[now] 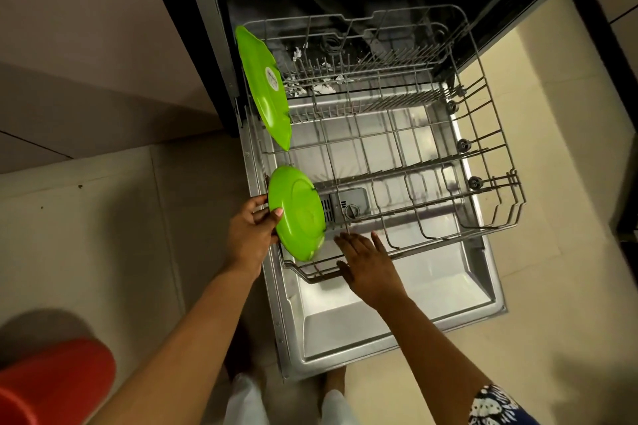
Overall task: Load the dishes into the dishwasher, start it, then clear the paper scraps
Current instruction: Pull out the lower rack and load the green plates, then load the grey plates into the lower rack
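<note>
At the near-left corner of the rack [490,155], left hand [253,235] grips a green plate [298,214]. Right hand [369,269], fingers straight, touches the rack's front rim.

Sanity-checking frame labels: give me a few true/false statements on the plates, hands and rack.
1. The left hand grips a small green plate. True.
2. The right hand holds a plate too. False: it is open and empty, at the lower rack's front rim.
3. A larger green plate stands on edge at the rack's left side. True.
4. The rack is pushed fully in. False: it is pulled out over the open door.
5. White paper scraps lie at the rack's back. True.
</note>
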Tool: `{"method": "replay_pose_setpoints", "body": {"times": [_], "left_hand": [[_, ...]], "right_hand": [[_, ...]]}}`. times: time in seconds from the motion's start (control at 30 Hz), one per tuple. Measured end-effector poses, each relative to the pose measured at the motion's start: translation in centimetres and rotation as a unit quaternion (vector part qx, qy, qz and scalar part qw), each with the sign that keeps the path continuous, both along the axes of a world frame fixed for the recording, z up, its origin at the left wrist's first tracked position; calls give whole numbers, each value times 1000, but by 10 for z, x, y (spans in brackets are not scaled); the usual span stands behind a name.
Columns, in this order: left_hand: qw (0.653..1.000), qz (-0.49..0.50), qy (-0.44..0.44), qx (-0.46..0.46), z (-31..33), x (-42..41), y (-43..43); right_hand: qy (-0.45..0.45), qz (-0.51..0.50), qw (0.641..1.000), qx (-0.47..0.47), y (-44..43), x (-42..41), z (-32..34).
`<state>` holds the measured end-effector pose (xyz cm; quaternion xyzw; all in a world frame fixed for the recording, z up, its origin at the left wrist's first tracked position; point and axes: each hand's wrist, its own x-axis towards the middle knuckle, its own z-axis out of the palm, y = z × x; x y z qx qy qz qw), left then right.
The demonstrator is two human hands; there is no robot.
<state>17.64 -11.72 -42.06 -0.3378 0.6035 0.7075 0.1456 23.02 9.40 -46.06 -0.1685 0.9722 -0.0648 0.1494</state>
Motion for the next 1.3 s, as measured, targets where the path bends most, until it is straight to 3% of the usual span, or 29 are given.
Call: {"method": "replay_pose_setpoints", "body": {"times": [0.17,0.37,0.57,0.67,0.8,0.93,1.13,1.2,1.3], "left_hand": [[999,10,-6,-53,-15,-2,3],[994,-19,-62,-83,7,11,3],[985,-17,31,-167,159,26,-36],[970,-23,94,-221,260,31,-74],[931,74,166,-317,381,31,-157],[856,130,177,-468,454,7,-262],[813,71,101,-569,481,-67,-422],[793,18,30,-609,472,-78,-455],[757,-29,20,-653,458,-81,-494]], "right_hand": [[-41,-37,998,31,-10,8,-8],[-173,-31,983,50,-18,-11,28],[-94,-29,995,-13,-63,-44,172],[4,-15,997,-82,-97,-61,253],[158,75,962,-211,-171,-103,374],[249,164,919,-257,-274,-158,470],[187,230,938,-178,-443,-242,511],[174,244,942,-150,-481,-247,506],[183,226,947,-140,-515,-241,503]]}}
